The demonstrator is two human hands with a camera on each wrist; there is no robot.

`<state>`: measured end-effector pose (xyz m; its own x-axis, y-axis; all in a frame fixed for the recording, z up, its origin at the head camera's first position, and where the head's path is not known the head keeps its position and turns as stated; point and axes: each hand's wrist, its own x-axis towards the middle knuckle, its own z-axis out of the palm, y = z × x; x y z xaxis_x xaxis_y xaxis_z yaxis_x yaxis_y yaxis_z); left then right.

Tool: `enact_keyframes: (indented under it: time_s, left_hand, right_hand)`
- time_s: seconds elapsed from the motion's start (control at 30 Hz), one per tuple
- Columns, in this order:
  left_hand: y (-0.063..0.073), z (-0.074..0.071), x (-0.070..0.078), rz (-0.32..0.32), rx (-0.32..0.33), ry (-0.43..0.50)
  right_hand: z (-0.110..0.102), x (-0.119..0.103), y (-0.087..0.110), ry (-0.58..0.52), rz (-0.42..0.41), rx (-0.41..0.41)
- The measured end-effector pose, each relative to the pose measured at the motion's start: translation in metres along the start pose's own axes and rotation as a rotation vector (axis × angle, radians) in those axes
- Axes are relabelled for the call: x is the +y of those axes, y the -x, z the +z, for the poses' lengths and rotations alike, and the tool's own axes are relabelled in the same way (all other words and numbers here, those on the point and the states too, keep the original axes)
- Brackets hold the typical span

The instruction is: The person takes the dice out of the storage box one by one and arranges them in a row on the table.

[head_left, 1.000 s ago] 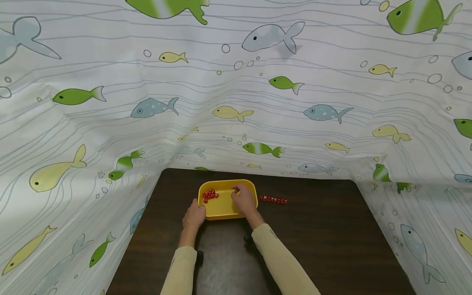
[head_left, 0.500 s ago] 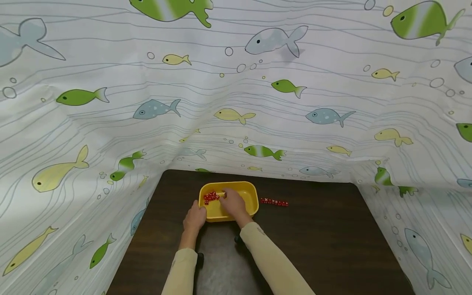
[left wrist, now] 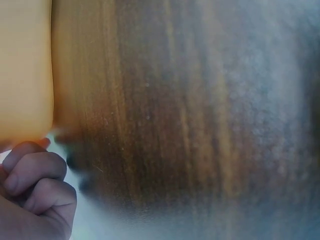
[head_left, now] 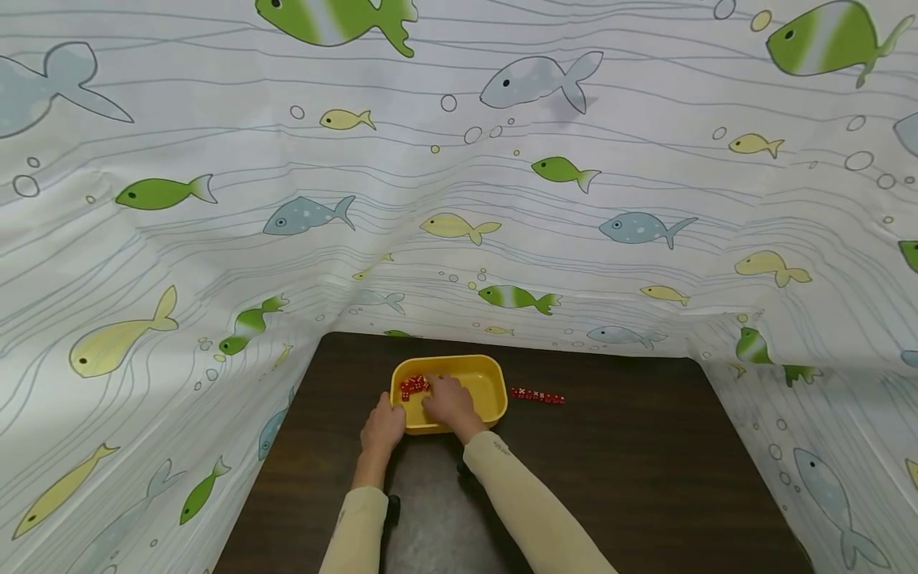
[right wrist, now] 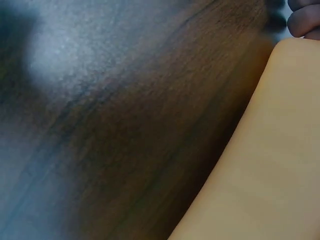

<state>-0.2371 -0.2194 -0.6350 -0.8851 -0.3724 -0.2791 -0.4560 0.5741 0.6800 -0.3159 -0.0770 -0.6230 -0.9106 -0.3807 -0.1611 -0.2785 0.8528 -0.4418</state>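
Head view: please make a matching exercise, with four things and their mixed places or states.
1. Left hand
2. Right hand
3. Row of dice
4. Pile of dice

A. On the table, right of the tray
B. At the tray's middle
C. Inside the tray, left end
D. Grips the tray's near left corner

Pairs: 1-D, 2-B, 3-A, 4-C

Red dice [head_left: 412, 388] clustered in yellow tray [head_left: 484, 389]

The left hand [head_left: 383, 424] grips a yellow tray [head_left: 488, 387] of red dice [head_left: 413, 387], with brown wood-grained table [head_left: 645, 454] beneath and fish-patterned white curtain [head_left: 402, 171] beyond.
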Motion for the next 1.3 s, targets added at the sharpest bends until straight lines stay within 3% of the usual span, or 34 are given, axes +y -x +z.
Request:
enact_keyframes:
  time_s: [0.57,1.3]
  left_hand:
    - [-0.0003,0.0003,0.0011,-0.004,0.022,0.006]
    - [-0.0019,0.0033,-0.0038,0.007,0.03,0.0]
  right_hand:
    - [-0.0027,-0.0018,-0.0005,0.03,-0.015,0.037]
    - [-0.0016,0.0013,0.0022,-0.019,0.019,-0.002]
